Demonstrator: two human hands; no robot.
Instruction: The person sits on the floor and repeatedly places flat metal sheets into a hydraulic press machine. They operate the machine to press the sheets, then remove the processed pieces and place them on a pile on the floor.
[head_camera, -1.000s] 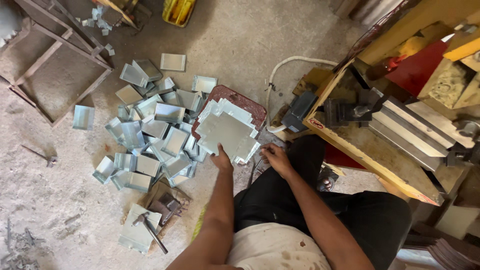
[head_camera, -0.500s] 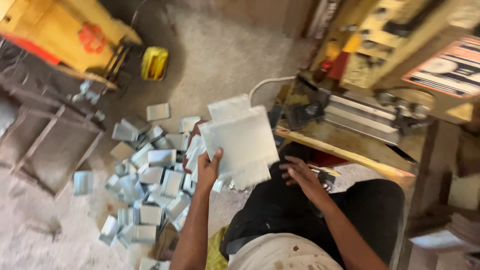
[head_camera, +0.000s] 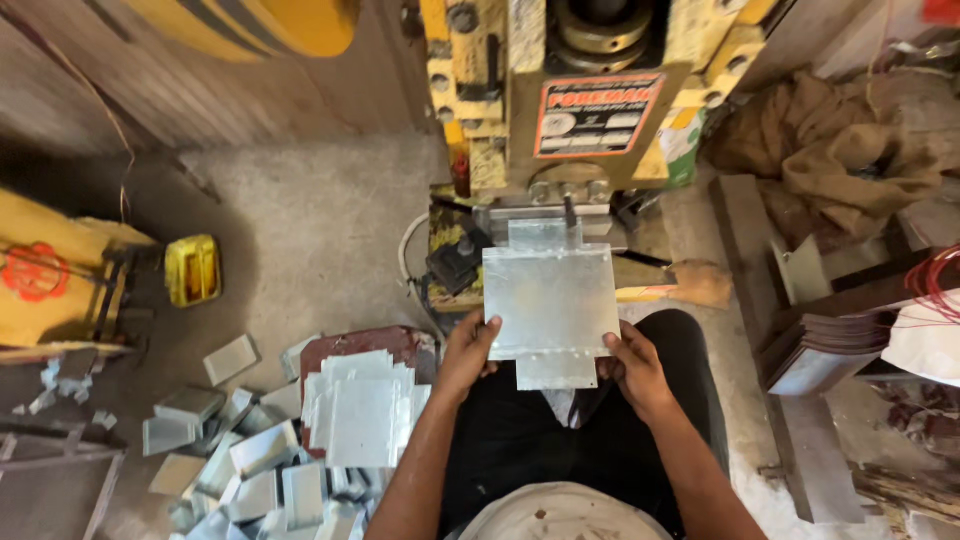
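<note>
Partly behind sheet (head_camera: 550, 300): press bed (head_camera: 545, 222)

label (head_camera: 597, 115) | rectangular plate, orange and black | front of yellow press machine (head_camera: 590, 90)

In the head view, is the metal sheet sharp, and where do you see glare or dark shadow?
Head view: the metal sheet between left hand and right hand is sharp, with soft pale glare; deep shadow fills the upper-left corner; frame edges bend slightly.
</note>
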